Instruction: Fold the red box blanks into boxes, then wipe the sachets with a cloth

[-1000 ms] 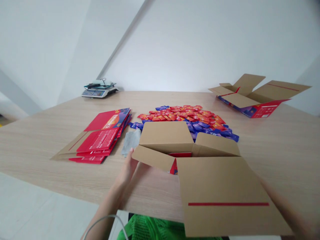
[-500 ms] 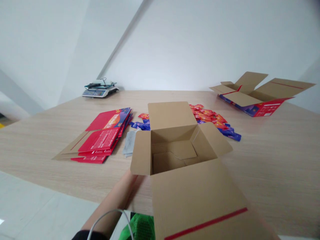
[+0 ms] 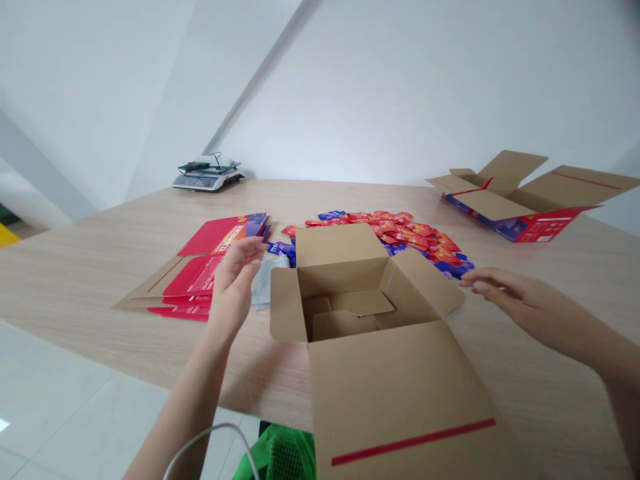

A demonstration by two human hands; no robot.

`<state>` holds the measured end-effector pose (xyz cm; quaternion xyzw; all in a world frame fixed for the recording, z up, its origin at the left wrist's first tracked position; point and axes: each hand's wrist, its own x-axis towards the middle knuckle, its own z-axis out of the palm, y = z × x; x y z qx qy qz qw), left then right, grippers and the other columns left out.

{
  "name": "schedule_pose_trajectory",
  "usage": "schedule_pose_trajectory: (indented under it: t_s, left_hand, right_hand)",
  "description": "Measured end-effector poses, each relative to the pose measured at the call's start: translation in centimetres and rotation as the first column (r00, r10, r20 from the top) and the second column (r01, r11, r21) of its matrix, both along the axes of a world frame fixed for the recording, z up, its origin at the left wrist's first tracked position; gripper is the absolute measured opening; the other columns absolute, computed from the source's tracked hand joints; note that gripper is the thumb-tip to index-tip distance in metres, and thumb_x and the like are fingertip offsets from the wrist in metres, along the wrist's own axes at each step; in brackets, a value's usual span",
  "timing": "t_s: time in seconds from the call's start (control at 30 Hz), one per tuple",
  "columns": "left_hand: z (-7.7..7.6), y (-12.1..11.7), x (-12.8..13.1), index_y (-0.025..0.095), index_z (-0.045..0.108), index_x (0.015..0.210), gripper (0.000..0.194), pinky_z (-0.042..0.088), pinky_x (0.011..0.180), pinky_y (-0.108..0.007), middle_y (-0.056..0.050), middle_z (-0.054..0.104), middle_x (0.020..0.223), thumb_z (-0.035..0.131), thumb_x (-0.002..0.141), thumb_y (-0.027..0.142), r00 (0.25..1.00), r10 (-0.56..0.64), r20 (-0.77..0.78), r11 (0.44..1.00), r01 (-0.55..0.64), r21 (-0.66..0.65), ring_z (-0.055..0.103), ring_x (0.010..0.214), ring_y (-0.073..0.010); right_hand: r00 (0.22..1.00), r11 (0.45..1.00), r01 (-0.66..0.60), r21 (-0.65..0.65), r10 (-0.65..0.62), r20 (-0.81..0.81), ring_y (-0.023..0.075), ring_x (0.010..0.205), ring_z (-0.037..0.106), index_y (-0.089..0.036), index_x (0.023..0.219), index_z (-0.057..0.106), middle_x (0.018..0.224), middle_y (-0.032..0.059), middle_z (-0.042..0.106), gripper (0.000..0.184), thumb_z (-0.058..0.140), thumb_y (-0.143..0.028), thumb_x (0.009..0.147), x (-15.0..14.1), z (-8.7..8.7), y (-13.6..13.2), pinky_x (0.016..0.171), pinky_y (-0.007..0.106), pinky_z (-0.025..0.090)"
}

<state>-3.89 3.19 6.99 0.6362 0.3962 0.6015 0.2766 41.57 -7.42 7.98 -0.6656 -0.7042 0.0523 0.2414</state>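
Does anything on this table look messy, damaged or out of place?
Mostly tidy. The red and blue packets lie in a loose, unsorted heap behind the open cardboard box, and the flattened cartons sit in a slightly fanned stack. Nothing looks damaged.

Single head-worn view, forward and down, close above the open box (image 3: 350,293) on the table (image 3: 550,373).
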Motion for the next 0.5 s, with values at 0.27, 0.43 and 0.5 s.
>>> schedule_pose_trajectory:
  t_s: [0.27, 0.43, 0.5]
  left_hand:
    - [1.7, -6.1, 4.2, 0.025, 0.071, 0.107, 0.030, 0.021, 0.116, -0.052, -0.007, 0.066, 0.113, 0.064, 0.088, 0.046, 0.484, -0.394, -0.781, 0.878, 0.449, -0.164, 0.047, 0.127, -0.0342]
    - [1.3, -5.9, 4.2, 0.020, 0.072, 0.095, 0.034, 0.039, 0.099, -0.045, -0.008, 0.067, 0.098, 0.064, 0.086, 0.052, 0.429, -0.381, -0.819, 0.871, 0.464, -0.161, 0.057, 0.105, -0.0298]
    - [1.6, -5.6, 4.0, 0.020, 0.071, 0.094, 0.033, 0.041, 0.095, -0.042, -0.007, 0.067, 0.095, 0.064, 0.086, 0.051, 0.435, -0.382, -0.815, 0.862, 0.487, -0.144, 0.057, 0.102, -0.0280]
  right_hand:
    - [0.840, 0.747, -0.494, -0.445, 0.543, -0.022, 0.0186, 0.080, 0.065, -0.023, 0.091, 0.068, 0.089, 0.0019, 0.072, 0.027, 0.043, -0.034, 0.092, -13.1, 4.6, 5.7, 0.069, 0.029, 0.049]
    - [0.764, 0.538, -0.361, -0.762, 0.639, 0.090, 0.0126, 0.044, 0.050, -0.020, 0.057, 0.063, 0.051, -0.0040, 0.058, 0.012, 0.062, -0.015, 0.068, -18.9, -1.6, 10.3, 0.051, 0.026, 0.042]
    - [0.792, 0.602, -0.338, -0.723, 0.597, 0.126, 0.0113, 0.041, 0.048, -0.019, 0.055, 0.061, 0.047, -0.0063, 0.054, 0.015, 0.069, -0.018, 0.066, -19.9, -4.1, 11.2, 0.049, 0.026, 0.042]
